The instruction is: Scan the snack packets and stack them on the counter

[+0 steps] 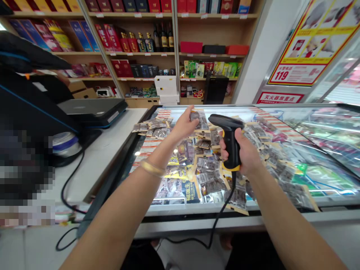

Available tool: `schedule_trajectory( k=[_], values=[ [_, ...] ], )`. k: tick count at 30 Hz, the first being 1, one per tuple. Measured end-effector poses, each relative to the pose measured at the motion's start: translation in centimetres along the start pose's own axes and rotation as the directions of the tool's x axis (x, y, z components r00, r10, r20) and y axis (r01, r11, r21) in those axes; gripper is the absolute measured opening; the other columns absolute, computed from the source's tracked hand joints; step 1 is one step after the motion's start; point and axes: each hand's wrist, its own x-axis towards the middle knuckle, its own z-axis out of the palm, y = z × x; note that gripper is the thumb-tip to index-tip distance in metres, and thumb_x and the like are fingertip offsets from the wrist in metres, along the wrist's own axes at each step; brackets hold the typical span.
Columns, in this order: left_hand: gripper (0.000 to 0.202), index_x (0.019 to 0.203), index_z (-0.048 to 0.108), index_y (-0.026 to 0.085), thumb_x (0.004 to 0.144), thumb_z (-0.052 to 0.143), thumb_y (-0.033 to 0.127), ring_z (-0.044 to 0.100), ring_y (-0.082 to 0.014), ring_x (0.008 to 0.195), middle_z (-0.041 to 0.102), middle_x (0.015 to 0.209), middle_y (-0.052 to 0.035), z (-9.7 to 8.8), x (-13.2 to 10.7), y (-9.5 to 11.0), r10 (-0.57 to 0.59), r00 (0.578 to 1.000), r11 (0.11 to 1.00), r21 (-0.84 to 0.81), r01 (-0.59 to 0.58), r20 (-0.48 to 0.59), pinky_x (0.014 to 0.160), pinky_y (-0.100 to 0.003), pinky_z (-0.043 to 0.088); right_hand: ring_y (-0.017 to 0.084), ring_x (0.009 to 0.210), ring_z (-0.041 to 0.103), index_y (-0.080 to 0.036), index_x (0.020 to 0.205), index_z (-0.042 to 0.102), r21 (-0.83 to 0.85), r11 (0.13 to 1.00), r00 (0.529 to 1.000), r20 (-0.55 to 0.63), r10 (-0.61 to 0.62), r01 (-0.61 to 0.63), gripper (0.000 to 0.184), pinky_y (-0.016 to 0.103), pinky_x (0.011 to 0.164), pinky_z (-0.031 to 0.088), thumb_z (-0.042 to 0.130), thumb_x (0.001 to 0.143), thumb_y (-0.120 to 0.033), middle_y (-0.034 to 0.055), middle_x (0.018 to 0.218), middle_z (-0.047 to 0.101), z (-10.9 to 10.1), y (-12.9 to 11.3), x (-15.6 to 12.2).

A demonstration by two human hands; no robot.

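Observation:
My right hand (249, 152) is wrapped round the grip of a black and yellow barcode scanner (231, 146), whose head points left over the packets. A black cable (222, 215) hangs from the handle. My left hand (184, 125), with a gold bangle on its wrist, is stretched toward the far side of the glass top. Its thumb and fingers close on a small clear packet (201, 119) with dark contents; part of that packet is hidden by the hand. Many similar packets (209, 180) lie below and between both hands, with another pile (156, 127) to the left.
The packets lie on a glass-topped freezer (317, 150) holding bagged goods. At left, a white counter (112, 150) bears a flat black device (95, 110) and a tape roll (66, 144). Shelves (135, 54) with boxes and bottles stand behind. The scanner cable loops down past the freezer's front edge.

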Motion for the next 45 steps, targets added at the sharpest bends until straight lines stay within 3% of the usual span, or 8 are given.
schedule_trajectory(
  k=[7,12,16,20,24,33,39,45],
  values=[
    [0.073,0.164,0.024,0.015,0.096,0.049,0.027,0.042,-0.0287,0.150,0.049,0.159,-0.0151,6.6,0.9,4.2,-0.074,0.959,0.924,0.381,-0.038,0.274,0.124,-0.043,0.029,0.008,0.045,0.047,-0.019,0.093,0.062,0.044,0.998,0.987,-0.155,-0.045,0.052,0.058,0.021,0.038,0.037,0.079,0.070,-0.070,-0.0038,0.065,0.056,-4.5,-1.8,-2.3],
    [0.069,0.166,0.018,0.016,0.102,0.037,0.036,0.010,-0.0326,0.161,0.017,0.172,-0.0175,8.0,0.0,4.8,-0.178,0.924,0.834,0.550,-0.042,0.339,0.128,-0.055,0.012,0.007,0.044,0.047,-0.018,0.091,0.062,0.068,0.996,0.985,-0.168,-0.047,0.059,0.063,0.020,0.038,0.039,0.082,0.064,-0.072,-0.0042,0.064,0.057,-5.4,-1.8,-2.7],
    [0.069,0.165,0.022,0.017,0.103,0.038,0.041,0.009,-0.0345,0.161,0.015,0.172,-0.0212,7.6,-0.5,4.2,-0.159,0.938,0.854,0.519,-0.025,0.307,0.127,-0.058,0.012,0.007,0.043,0.048,-0.019,0.092,0.062,0.069,0.997,0.987,-0.159,-0.035,0.046,0.061,0.019,0.039,0.040,0.082,0.066,-0.071,-0.0045,0.063,0.058,-5.0,-1.7,-2.7],
    [0.063,0.160,0.034,0.013,0.101,0.042,0.033,0.022,-0.0325,0.159,0.030,0.168,-0.0214,5.1,-0.4,1.9,-0.018,0.982,0.900,0.431,-0.067,0.190,0.127,-0.054,0.019,0.007,0.044,0.049,-0.019,0.094,0.062,0.057,0.997,0.993,-0.111,-0.035,0.042,0.062,0.019,0.039,0.039,0.080,0.067,-0.072,-0.0042,0.064,0.058,-3.4,-1.3,-2.0],
    [0.057,0.149,0.051,0.006,0.094,0.048,0.022,0.045,-0.0290,0.147,0.052,0.152,-0.0226,0.1,0.2,-2.3,0.079,0.996,0.924,0.377,-0.061,-0.033,0.124,-0.042,0.031,0.008,0.043,0.048,-0.019,0.099,0.062,0.037,0.999,1.000,-0.014,-0.013,0.013,0.066,0.021,0.038,0.038,0.076,0.070,-0.076,-0.0044,0.065,0.058,-0.3,-0.1,-0.4],
    [0.050,0.138,0.063,0.013,0.089,0.054,0.020,0.056,-0.0300,0.135,0.062,0.139,-0.0181,-12.5,-0.7,-11.0,-0.137,0.896,0.855,0.407,0.322,-0.422,0.119,-0.041,0.038,0.009,0.042,0.048,-0.019,0.088,0.057,-0.010,0.990,0.973,0.185,0.141,-0.141,0.060,0.022,0.037,0.040,0.075,0.073,-0.075,-0.0037,0.061,0.058,9.5,4.7,5.5],
    [0.054,0.145,0.059,0.015,0.092,0.055,0.026,0.057,-0.0316,0.136,0.062,0.145,-0.0178,-14.1,-0.7,-14.0,-0.313,0.847,0.787,0.382,0.485,-0.430,0.115,-0.040,0.041,0.009,0.038,0.049,-0.019,0.085,0.055,-0.068,0.974,0.957,0.184,0.224,-0.215,0.058,0.021,0.034,0.040,0.075,0.076,-0.072,-0.0035,0.056,0.059,13.4,7.6,7.9],
    [0.039,0.122,0.076,0.019,0.087,0.061,0.020,0.065,-0.0324,0.125,0.074,0.129,-0.0122,-13.3,-0.6,-15.6,-0.373,0.845,0.740,0.427,0.520,-0.383,0.105,-0.038,0.048,0.009,0.035,0.047,-0.019,0.085,0.055,-0.108,0.960,0.954,0.131,0.271,-0.258,0.053,0.020,0.032,0.039,0.072,0.082,-0.069,-0.0044,0.051,0.057,13.6,8.8,8.4]
  ],
)
